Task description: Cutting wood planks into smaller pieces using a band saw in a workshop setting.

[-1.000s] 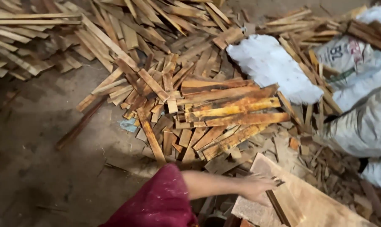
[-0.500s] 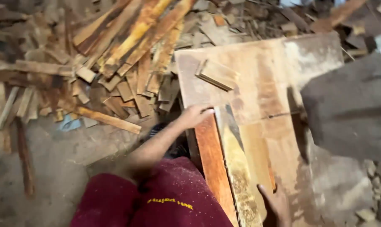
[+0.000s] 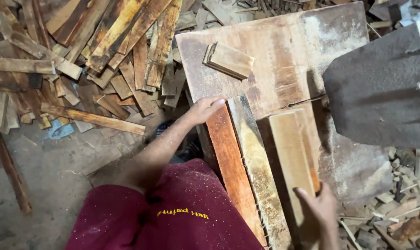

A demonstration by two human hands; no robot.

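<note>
Both our hands steady wooden strips on a dusty saw table.

Nearest us, our right hand [image 3: 322, 209] clamps the near end of a pale flat wooden plank [image 3: 293, 159], lined up with the thin dark saw blade [image 3: 306, 100], probably to feed it straight. Our left hand [image 3: 204, 109], fingers together, presses the far end of a reddish-brown wooden strip [image 3: 230, 169] beside a rough yellowish strip [image 3: 258, 173]. Farther off, small stacked offcuts [image 3: 228, 60] rest on the worn wooden table [image 3: 284, 51]; beyond, a heap of scrap slats [image 3: 89, 51].
</note>
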